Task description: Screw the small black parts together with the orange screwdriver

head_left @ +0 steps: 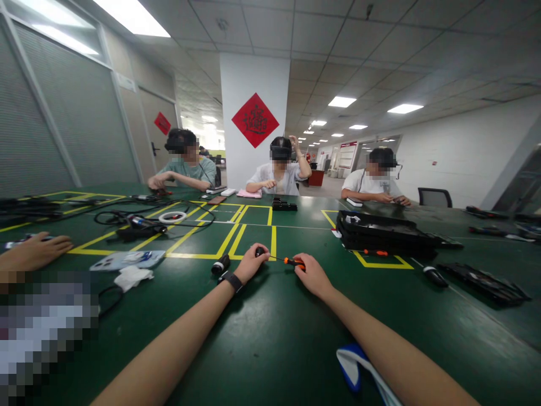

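Between the two hands, just above the green table (270, 349), the thin shaft of an orange-and-black screwdriver (295, 263) runs crosswise, its long axis nearly on the line from one hand to the other. The right hand (315, 274) is the nearer to it, fingers closed round the handle, so the tool lies to the left of that palm and points at the left hand (249, 266). There the fingers pinch a small dark piece (259, 252), at the side facing the shaft. The tip ends beside this piece, but whether they touch I cannot tell

Just outward of the left hand lies a black cylinder (220, 264), on the side away from the screwdriver. Beyond the right hand and farther to its right sit the black trays (380, 232), with a second orange tool (376, 252) along their near edge
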`<control>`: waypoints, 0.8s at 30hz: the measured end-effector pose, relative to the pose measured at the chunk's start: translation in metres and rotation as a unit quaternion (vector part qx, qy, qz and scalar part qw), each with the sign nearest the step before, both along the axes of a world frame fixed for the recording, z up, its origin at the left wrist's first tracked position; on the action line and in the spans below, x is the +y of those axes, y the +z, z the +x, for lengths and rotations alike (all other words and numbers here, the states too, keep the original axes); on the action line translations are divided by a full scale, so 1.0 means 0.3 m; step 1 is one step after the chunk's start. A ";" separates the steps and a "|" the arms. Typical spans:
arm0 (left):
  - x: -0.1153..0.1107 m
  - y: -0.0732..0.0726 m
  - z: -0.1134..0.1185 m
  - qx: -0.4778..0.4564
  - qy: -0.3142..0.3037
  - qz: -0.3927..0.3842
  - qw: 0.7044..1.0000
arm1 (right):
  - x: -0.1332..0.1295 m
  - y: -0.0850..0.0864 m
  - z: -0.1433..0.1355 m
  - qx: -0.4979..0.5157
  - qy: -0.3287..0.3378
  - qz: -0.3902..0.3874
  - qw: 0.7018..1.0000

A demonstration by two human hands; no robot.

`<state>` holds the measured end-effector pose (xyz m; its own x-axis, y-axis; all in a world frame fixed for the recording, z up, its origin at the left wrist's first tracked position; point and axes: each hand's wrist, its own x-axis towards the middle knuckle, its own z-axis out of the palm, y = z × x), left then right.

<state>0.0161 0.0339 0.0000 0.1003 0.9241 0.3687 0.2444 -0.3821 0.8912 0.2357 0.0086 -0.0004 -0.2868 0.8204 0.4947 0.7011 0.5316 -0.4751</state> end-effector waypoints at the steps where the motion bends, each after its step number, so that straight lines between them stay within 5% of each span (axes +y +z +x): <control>1: 0.000 0.000 0.001 -0.004 -0.003 -0.002 1.000 | 0.000 0.001 -0.001 0.005 0.004 0.001 1.000; 8: -0.001 0.006 0.000 -0.049 -0.010 -0.029 0.998 | -0.002 0.005 0.002 0.023 0.047 0.021 0.998; 15: 0.006 -0.001 0.000 -0.034 -0.010 -0.028 0.999 | 0.005 -0.007 0.002 0.046 0.003 -0.013 0.999; 24: -0.005 -0.004 0.005 0.028 -0.001 0.016 0.999 | -0.012 0.026 0.004 0.079 0.093 -0.013 0.992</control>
<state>0.0177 0.0325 -0.0010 0.1227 0.9117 0.3922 0.2929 -0.4108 0.8634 0.2367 0.0051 0.0075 -0.3551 0.7740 0.5242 0.5086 0.6304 -0.5864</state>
